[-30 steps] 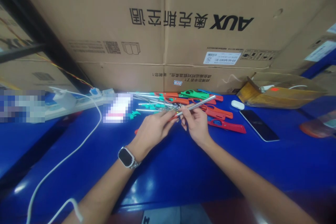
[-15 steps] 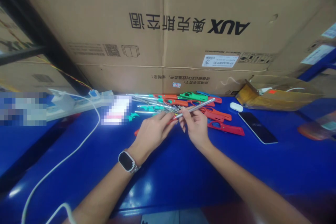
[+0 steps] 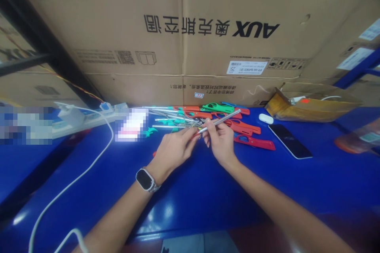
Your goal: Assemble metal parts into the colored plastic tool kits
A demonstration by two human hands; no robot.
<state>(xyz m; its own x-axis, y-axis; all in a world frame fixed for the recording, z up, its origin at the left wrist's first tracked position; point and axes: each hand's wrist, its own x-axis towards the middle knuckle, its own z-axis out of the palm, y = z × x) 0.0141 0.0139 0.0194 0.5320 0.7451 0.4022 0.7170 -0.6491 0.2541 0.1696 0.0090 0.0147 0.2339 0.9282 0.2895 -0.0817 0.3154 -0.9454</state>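
Note:
My left hand [image 3: 173, 148] is closed around the red handle of a utility lighter; its red end [image 3: 154, 153] shows behind the wrist, and most of the rest is hidden by the fingers. My right hand [image 3: 221, 142] pinches a silver metal tube [image 3: 227, 117] that slants up to the right. The tube's lower end meets the lighter at my left fingertips; whether it is seated there I cannot tell. Just beyond both hands lie several lighter parts: a green handle [image 3: 218, 107], a red handle [image 3: 257, 143], an orange handle [image 3: 190, 108] and thin metal tubes [image 3: 163, 126].
A phone [image 3: 289, 141] and a white earbud case [image 3: 266, 118] lie to the right, before an open brown paper bag [image 3: 320, 108]. A power strip [image 3: 97, 118] with a white cable [image 3: 89, 172] is on the left. Cardboard [image 3: 184, 55] stands behind the blue table [image 3: 190, 201].
The view has shifted slightly. Both hands keep nearly the same place and grip, and the metal tube's tip sits slightly further left and higher in the picture.

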